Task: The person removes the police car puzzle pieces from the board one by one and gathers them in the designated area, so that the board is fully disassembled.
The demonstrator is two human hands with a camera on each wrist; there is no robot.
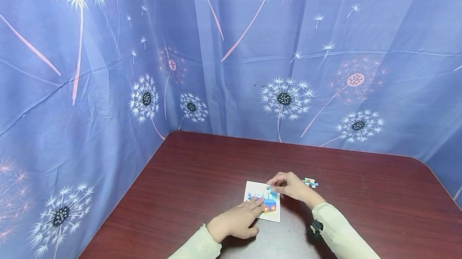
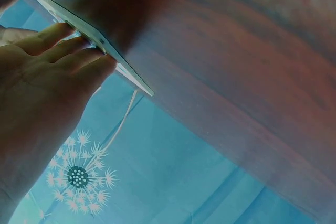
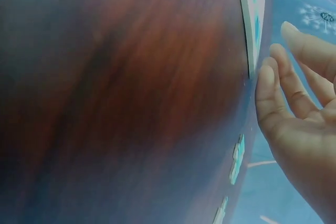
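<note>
Puzzle board [image 1: 270, 203] on tbl [image 1: 202, 170], both hands [image 1: 239, 219] [image 1: 294, 187] at it, pcs [image 1: 310, 180] nearby

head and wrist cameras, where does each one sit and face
Head: on the head, facing forward and down at the dark red wooden table; left hand, right hand, cream fabric sleeves show.
Left wrist: on that wrist, tilted, facing the white rectangular board; left hand shows.
Right wrist: on that wrist, tilted, facing the table; right hand shows.
Both wrist views share the board, table and blue dandelion-print curtain.

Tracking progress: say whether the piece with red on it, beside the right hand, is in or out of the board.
Out: the piece lies on the table, apart from the board.
</note>
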